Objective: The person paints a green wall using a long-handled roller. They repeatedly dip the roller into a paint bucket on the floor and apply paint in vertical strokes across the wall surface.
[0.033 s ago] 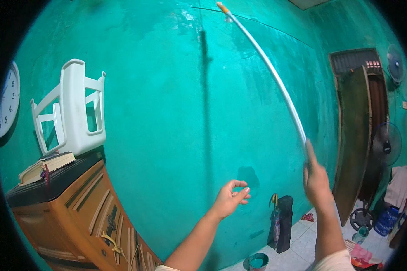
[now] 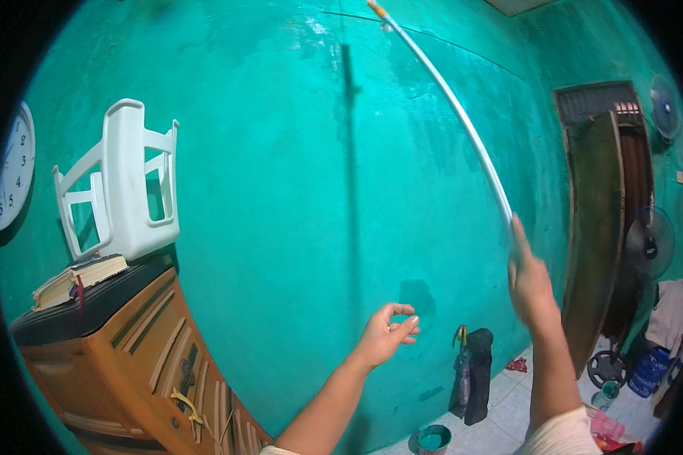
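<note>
My right hand (image 2: 531, 292) is closed round the lower end of a long white pole (image 2: 463, 114), its index finger lying along the shaft. The pole slants up and left in front of the green wall (image 2: 250, 189). Its orange tip (image 2: 379, 10) meets the top of the picture, and a small pale bit hangs just below that. What the tip touches, if anything, I cannot tell. My left hand (image 2: 387, 334) is raised near the wall, nothing in it, fingers loosely curled with a gap between thumb and index finger.
On the left, a white plastic stool (image 2: 133, 189) and a thick book (image 2: 80, 280) rest on a wooden cabinet (image 2: 129, 349). A clock (image 2: 15, 167) hangs beyond. Low down stand a green-filled bucket (image 2: 430, 440) and an umbrella (image 2: 464, 371). Fans (image 2: 650, 243) flank a door (image 2: 596, 243) at right.
The pole's tip has shifted slightly up and to the right, with its shadow on the wall. My right hand is slightly higher. My left hand has hardly moved.
</note>
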Available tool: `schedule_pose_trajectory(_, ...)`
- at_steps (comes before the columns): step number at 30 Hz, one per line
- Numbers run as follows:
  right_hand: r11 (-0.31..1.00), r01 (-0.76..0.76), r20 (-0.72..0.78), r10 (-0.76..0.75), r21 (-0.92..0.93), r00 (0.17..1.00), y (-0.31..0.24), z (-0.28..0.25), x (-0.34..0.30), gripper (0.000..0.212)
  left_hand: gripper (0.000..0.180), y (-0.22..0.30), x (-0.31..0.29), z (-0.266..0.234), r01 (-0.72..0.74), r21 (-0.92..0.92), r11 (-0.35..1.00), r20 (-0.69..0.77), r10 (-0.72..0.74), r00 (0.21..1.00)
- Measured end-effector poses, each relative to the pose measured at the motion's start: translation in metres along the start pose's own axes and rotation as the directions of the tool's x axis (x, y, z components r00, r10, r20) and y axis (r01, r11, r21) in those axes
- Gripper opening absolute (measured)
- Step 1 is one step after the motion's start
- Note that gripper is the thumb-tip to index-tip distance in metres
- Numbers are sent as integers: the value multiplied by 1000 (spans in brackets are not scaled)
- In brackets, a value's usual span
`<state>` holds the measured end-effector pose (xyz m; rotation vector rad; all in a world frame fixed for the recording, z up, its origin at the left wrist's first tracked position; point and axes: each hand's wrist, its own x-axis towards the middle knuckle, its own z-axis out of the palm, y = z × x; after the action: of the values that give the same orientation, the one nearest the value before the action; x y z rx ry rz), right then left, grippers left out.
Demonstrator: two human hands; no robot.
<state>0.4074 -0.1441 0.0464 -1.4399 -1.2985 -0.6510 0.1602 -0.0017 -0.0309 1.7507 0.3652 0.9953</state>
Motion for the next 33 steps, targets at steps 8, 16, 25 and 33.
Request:
schedule_pose_trajectory(8,851,-40,85,-5,524,996,-50,-32,184,56,41,2,-16,-20,6,12,1000,-95,-5,996)
schedule_pose_trajectory(16,951,-13,59,-6,308,998,-44,-4,55,58,41,-19,-32,-42,54,-25,998,-139,-57,989)
schedule_pose_trajectory(25,944,-165,156,124,287,980,-26,-15,-118,65,38,-19,-39,-37,67,-75,995,-90,-73,993)
schedule_pose_trajectory(33,929,-219,183,169,298,968,-10,8,-131,64,36,-27,-39,-28,82,-111,990,-44,-87,995)
